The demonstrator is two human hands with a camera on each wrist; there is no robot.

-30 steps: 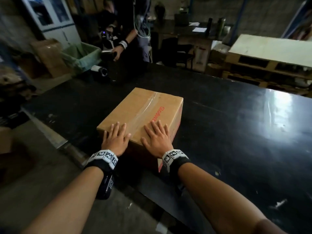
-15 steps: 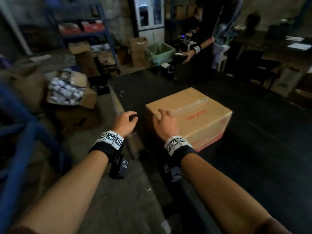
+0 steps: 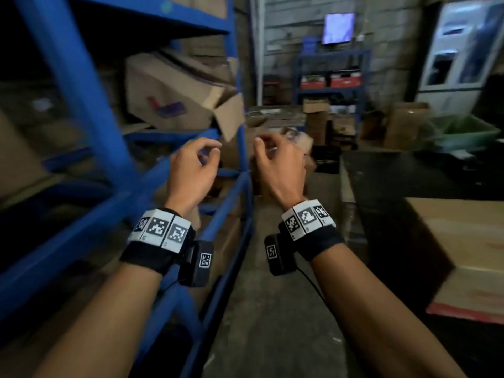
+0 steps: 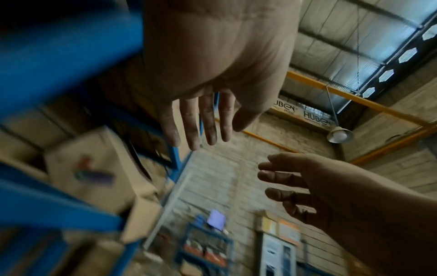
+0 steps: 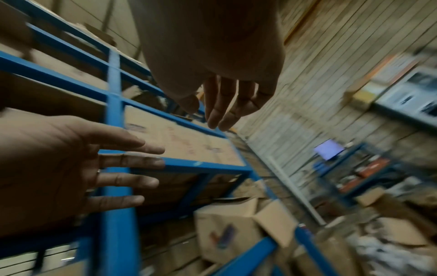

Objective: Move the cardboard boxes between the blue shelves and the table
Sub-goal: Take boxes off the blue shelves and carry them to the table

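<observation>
- The left hand [image 3: 191,170] hangs in the air with nothing in its grip; its fingers are relaxed and only loosely bent, close in front of the tall blue metal shelves [image 3: 81,105].
- The right hand [image 3: 278,165] is just as empty, its fingers slack and spread, raised beside the left one over the grey concrete floor [image 3: 272,309] of the aisle.
- In the head view, a sealed brown cardboard box with a red lower edge [image 3: 463,255] sits on the black desk [image 3: 395,186] at about 3 o'clock, well apart from both hands. Judging by that, at least one box is already on the desk.
- On the shelves at about 11 o'clock lies a tilted brown cardboard box with a purple and red mark and a hanging open flap [image 3: 174,94]; no hand touches it. It appears the nearest candidate to fetch.
- More cardboard fills the shelf bays above and below, though blur hides how many boxes there are.
- The task appears part done: one carry finished, the next box not yet gripped, and an unknown number left.
</observation>
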